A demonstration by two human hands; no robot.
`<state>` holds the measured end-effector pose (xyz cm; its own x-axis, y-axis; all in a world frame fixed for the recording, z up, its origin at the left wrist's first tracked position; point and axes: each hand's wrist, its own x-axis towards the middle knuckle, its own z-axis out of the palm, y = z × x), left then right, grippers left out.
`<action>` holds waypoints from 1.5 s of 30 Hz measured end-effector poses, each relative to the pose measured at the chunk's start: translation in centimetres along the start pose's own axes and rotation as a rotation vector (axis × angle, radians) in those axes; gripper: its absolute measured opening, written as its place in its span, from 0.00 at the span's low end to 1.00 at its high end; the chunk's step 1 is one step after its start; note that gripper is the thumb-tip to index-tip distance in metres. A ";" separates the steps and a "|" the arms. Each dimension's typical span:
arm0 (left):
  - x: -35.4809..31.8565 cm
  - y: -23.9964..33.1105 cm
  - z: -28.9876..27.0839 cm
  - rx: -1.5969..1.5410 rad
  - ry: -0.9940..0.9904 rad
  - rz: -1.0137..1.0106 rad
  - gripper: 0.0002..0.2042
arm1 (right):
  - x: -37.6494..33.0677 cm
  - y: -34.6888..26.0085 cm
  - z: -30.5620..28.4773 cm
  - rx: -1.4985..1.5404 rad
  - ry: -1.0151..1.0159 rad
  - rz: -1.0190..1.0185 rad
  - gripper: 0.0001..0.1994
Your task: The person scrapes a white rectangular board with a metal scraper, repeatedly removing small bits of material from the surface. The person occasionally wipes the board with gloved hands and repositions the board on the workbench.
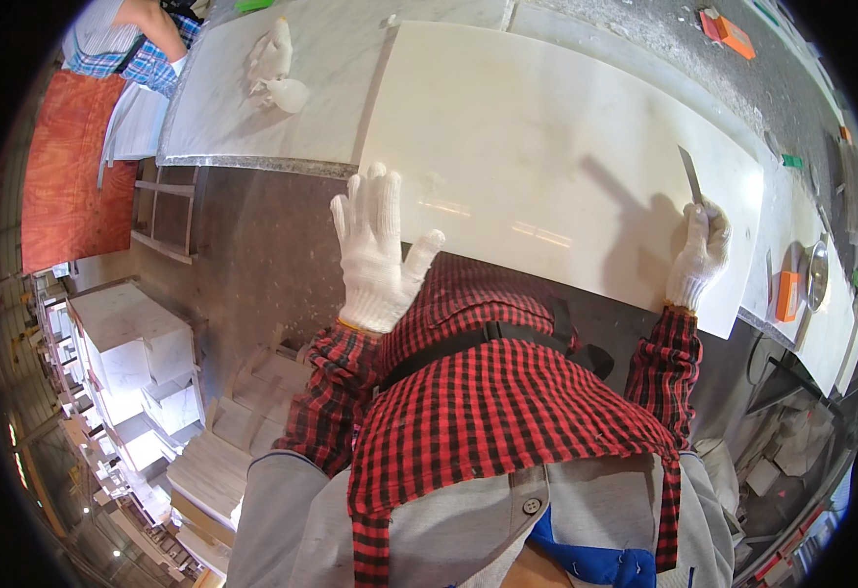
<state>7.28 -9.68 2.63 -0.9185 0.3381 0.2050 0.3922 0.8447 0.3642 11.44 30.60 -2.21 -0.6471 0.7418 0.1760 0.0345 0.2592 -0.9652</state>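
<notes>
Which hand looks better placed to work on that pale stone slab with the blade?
Probably the right hand: it grips the blade over the slab. The left hand is spread open, empty, at the slab's near edge.

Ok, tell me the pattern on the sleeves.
Red and black check on both sleeves, clearest in the head view, the only one; the gloves are white.

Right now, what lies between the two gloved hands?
In the head view, only bare pale stone slab lies between left hand and right hand, which holds a blade.

The blade [689, 174] lies on the slab [546, 147], right of the left hand [378, 250].
</notes>
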 end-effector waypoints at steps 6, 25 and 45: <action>0.1 2.0 3.4 0.249 -0.020 -0.045 0.45 | 0.0 0.2 -0.1 0.008 -0.010 -0.002 0.09; 8.3 10.1 7.0 -0.100 0.041 0.145 0.40 | -0.4 -0.8 0.1 -0.059 -0.015 0.038 0.10; 10.1 9.5 7.9 -0.259 0.008 0.081 0.36 | -0.1 0.3 0.2 0.079 -0.008 0.009 0.09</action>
<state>1.35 5.01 0.97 -0.8836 0.3961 0.2496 0.4650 0.6804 0.5665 11.34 30.51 -2.58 -0.6532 0.7388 0.1658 -0.0193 0.2026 -0.9791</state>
